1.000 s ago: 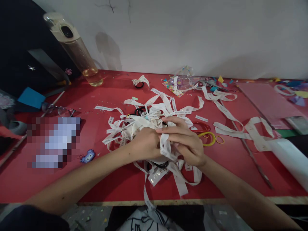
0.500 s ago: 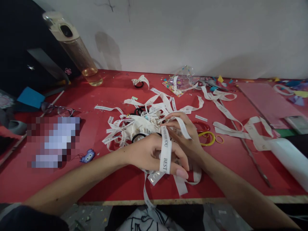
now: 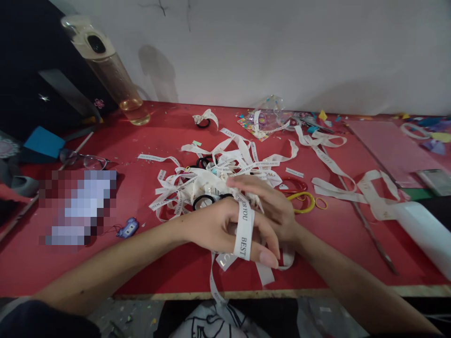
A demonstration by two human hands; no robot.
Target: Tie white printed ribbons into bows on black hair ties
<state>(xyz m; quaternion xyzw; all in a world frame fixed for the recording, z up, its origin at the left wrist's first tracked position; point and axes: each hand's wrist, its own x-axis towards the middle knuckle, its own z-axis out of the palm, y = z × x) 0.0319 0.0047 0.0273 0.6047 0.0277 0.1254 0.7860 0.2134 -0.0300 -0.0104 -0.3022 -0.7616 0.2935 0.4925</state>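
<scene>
My left hand (image 3: 214, 223) is curled above the red table, its thumb and fingers closed. A white ribbon (image 3: 244, 230) printed "BEST" and "FOR YOU" is looped round its thumb and fingers. Just behind, my right hand (image 3: 273, 204) reaches across with its fingers bent over the ribbon's upper part; its thumb is hidden. Beneath and beyond both hands lies a tangled heap of printed white ribbons (image 3: 190, 180). Black hair ties (image 3: 203, 202) show in the heap. Other ribbon ends (image 3: 266, 274) hang below my left hand, one over the table's front edge.
A water bottle (image 3: 120, 80) stands at the back left, near glasses (image 3: 93, 162) and a blurred-out flat object (image 3: 82, 206). A ribbon bow on a hair tie (image 3: 203, 119) lies behind the heap. On the right are a yellow scissor handle (image 3: 306, 203), a stick (image 3: 373, 239) and a white roll (image 3: 424, 230).
My right hand has moved down and closer to my left hand. The ribbon end that lay across its fingers has gone from sight. My left hand has shifted slightly.
</scene>
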